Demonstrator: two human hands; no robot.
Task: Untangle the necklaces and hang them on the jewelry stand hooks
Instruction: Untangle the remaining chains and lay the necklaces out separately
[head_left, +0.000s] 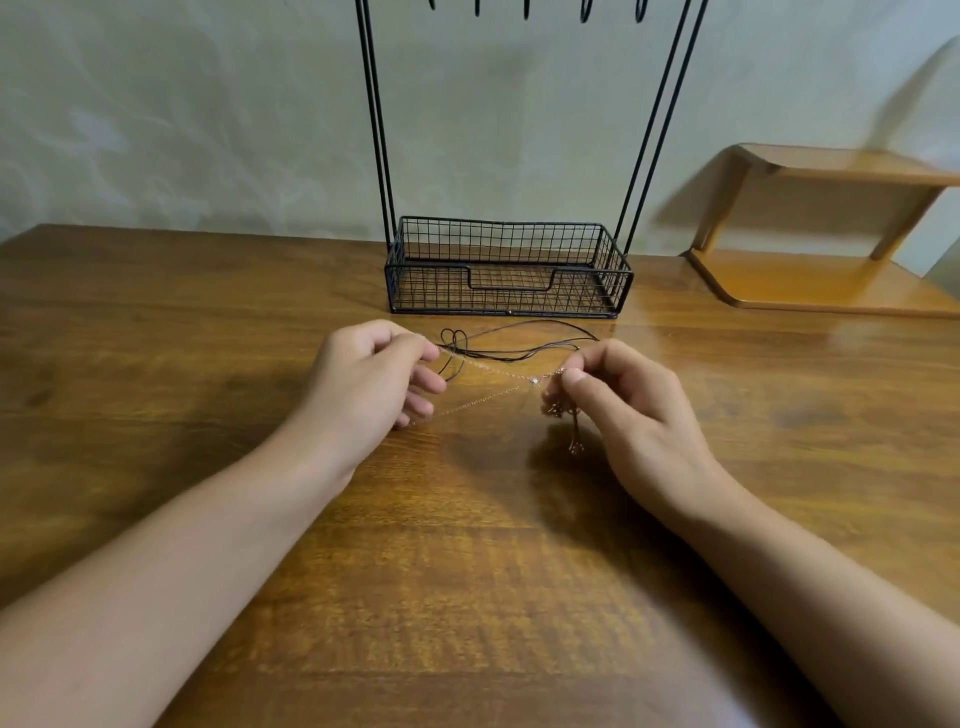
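A thin gold chain necklace (488, 370) stretches between my two hands just above the wooden table. My left hand (374, 379) pinches one end of it between thumb and forefinger. My right hand (623, 400) pinches the other end near a small bright pendant, with short chain tails dangling below the fingers. A dark cord necklace (519, 340) lies looped on the table behind the chain, crossing it near my left fingers. The black wire jewelry stand (506, 270) sits beyond, its hooks (587, 10) at the top edge, bare where they show.
The stand's wire basket base holds nothing I can see. A small wooden shelf riser (831, 228) stands at the back right of the table (467, 571). A pale wall runs behind.
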